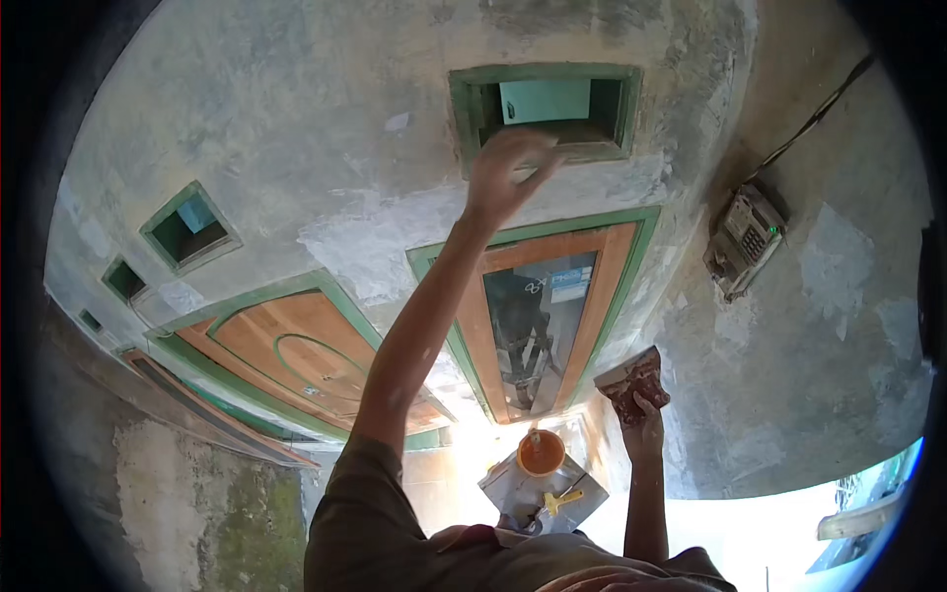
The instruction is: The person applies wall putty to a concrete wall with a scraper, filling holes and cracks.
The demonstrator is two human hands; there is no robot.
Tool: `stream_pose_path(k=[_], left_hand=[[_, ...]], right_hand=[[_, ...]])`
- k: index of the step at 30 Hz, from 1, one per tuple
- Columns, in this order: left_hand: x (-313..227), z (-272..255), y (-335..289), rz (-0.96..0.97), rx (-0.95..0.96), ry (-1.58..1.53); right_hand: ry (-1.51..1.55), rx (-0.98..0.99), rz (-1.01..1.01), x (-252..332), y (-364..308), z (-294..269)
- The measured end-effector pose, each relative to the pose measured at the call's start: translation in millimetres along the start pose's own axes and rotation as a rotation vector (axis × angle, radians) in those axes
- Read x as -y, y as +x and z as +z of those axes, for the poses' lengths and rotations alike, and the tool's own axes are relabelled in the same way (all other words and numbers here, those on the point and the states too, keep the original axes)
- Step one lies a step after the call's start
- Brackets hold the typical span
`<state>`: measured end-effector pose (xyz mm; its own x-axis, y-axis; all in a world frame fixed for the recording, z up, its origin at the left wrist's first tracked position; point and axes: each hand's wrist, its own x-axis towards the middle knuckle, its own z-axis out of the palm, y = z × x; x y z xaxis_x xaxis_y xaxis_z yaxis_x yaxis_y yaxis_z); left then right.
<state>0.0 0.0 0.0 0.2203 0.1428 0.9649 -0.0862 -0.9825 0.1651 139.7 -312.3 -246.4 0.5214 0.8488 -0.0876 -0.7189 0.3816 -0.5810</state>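
My left hand [510,170] is raised to the lower edge of a small green-framed wall opening [629,109]. It is slightly blurred. Its fingers and thumb curve apart, and nothing shows between them. Lower and to the right, my right hand [643,434] grips a broad flat putty scraper [636,383] with reddish-brown smears, its pale edge pointing up and left. Beside it rises the grey wall [395,128], patched with whitish filler below the opening. I cannot tell whether my left hand touches the frame.
Below the opening stands a wood-framed glass window [609,296]. Wooden shutters [286,345] run leftward. An electricity meter [750,232] with a cable hangs on the right wall. Under me, a board [582,503] carries an orange bucket [541,454] and a yellow-handled tool [562,500].
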Motion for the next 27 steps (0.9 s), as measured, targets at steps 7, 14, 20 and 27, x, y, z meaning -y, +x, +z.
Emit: stream_pose_path(k=[7, 14, 20, 27], left_hand=[[24.9, -187.4, -36.4, -0.142, -0.376, 0.306], [71.0, -290.5, -13.3, -0.227, -0.563, 0.822], [98.5, -335.1, -10.0, -0.261, -0.629, 0.764], [116.8, -373.2, -0.3, -0.416, -0.711, 0.754]], right_hand=[[0.016, -0.115, -0.131, 11.5, -7.1, -27.2], [-0.024, 0.014, -0.141, 7.8, 11.9, 14.0], [-0.063, 0.112, -0.040, -7.7, 35.7, 88.7], [-0.144, 0.233, -0.064, -8.0, 60.1, 144.2]])
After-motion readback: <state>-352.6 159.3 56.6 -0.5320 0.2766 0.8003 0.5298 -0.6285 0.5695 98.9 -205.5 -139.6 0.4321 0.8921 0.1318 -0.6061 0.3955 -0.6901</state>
